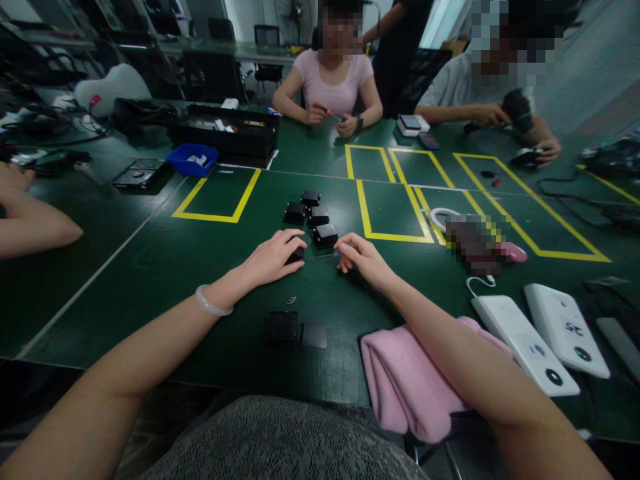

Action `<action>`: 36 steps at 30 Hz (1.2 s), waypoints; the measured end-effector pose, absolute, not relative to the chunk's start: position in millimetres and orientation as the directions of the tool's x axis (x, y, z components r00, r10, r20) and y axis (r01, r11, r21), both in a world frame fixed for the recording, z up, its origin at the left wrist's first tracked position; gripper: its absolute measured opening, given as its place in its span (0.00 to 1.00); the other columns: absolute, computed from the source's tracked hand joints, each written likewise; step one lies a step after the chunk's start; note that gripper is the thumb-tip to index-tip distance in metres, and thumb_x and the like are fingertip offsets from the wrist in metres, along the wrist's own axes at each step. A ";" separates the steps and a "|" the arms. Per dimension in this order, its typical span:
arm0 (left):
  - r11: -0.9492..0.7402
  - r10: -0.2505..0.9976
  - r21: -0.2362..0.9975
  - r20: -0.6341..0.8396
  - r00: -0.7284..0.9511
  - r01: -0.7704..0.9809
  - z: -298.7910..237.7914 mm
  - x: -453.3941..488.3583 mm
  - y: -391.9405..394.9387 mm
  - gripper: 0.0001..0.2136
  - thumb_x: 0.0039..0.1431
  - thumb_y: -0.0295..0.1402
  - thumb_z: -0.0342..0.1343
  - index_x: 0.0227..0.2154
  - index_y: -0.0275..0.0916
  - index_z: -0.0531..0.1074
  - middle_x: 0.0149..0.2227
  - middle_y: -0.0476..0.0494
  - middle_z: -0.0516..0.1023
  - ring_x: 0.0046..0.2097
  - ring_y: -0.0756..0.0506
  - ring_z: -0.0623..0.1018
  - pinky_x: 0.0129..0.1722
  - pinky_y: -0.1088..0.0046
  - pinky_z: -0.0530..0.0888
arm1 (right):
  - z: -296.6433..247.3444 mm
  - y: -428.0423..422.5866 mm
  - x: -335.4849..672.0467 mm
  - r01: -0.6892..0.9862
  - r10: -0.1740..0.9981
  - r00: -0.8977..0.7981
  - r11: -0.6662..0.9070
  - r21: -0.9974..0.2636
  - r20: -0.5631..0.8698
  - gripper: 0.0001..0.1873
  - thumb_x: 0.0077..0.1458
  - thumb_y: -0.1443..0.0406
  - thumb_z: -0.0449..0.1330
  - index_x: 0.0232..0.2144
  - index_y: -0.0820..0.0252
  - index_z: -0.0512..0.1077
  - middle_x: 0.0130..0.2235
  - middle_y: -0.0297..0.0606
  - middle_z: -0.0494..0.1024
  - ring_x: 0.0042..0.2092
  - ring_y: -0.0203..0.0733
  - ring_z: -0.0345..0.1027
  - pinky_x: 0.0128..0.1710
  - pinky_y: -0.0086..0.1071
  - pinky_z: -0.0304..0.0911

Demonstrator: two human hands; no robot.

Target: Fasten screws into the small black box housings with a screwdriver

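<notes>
My left hand (270, 259) is closed around a small black box (296, 255), which its fingers partly hide. In my right hand (361, 257) I grip a thin screwdriver (323, 256), its shaft pointing left at that box; whether the tip touches it I cannot tell. Just beyond my hands, several similar black boxes (325, 235) sit in a cluster. Nearer to me lies an open black case (281, 328) beside a flat dark cover (315, 335). A few tiny screws (291, 301) are scattered above them.
A pink cloth (405, 380) lies under my right forearm, beside two white power banks (525, 343). Yellow tape rectangles (397, 237) mark the green table. A blue tray (193, 160) and black crate (225, 137) stand far left. Other people work opposite; another person's arm (35, 213) rests left.
</notes>
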State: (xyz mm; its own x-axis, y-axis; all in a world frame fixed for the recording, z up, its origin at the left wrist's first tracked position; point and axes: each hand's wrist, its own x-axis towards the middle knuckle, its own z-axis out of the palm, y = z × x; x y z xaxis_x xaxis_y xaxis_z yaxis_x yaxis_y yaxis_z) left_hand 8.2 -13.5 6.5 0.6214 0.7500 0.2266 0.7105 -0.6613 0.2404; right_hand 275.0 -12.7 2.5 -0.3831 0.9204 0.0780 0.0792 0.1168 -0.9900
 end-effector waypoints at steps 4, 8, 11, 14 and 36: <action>-0.664 0.747 0.234 0.230 0.624 0.710 5.3 7.7 -13.0 0.15 0.67 0.36 0.58 0.54 0.41 0.68 0.66 0.34 0.68 0.62 0.33 0.72 0.55 0.51 0.79 | 2.6 -12.8 275.5 0.084 0.913 -0.398 0.130 -0.988 0.086 0.22 0.58 0.45 0.65 0.36 0.56 0.69 0.17 0.19 0.60 0.21 0.34 0.63 0.34 0.35 0.70; -0.661 0.750 0.234 0.231 0.620 0.713 5.1 8.0 -13.2 0.15 0.67 0.36 0.58 0.54 0.40 0.68 0.66 0.34 0.68 0.62 0.33 0.72 0.54 0.51 0.80 | 5.2 -14.4 275.5 0.084 0.921 -0.375 0.145 -0.986 0.104 0.22 0.57 0.47 0.67 0.39 0.55 0.68 0.21 0.23 0.69 0.23 0.35 0.67 0.33 0.35 0.70; -0.656 0.755 0.229 0.223 0.617 0.719 5.7 8.8 -13.6 0.15 0.67 0.35 0.58 0.55 0.40 0.68 0.66 0.33 0.68 0.62 0.33 0.72 0.53 0.51 0.80 | 4.5 -14.0 275.6 0.076 0.918 -0.388 0.119 -0.990 0.080 0.22 0.58 0.46 0.65 0.38 0.56 0.69 0.19 0.21 0.64 0.22 0.34 0.66 0.34 0.35 0.70; -0.647 0.762 0.229 0.206 0.614 0.727 6.7 9.6 -13.9 0.16 0.67 0.35 0.59 0.55 0.39 0.68 0.66 0.33 0.67 0.62 0.32 0.72 0.53 0.52 0.80 | 3.1 -13.2 276.0 0.089 0.910 -0.409 0.108 -0.990 0.062 0.22 0.59 0.45 0.64 0.36 0.56 0.69 0.16 0.18 0.58 0.20 0.34 0.63 0.34 0.35 0.70; -0.662 0.749 0.226 0.235 0.620 0.715 3.5 8.1 -12.3 0.16 0.67 0.35 0.59 0.54 0.40 0.68 0.66 0.34 0.68 0.62 0.33 0.73 0.53 0.52 0.80 | 2.6 -12.7 276.0 0.081 0.914 -0.398 0.120 -0.989 0.079 0.21 0.58 0.46 0.65 0.37 0.57 0.68 0.18 0.19 0.62 0.21 0.33 0.64 0.34 0.34 0.70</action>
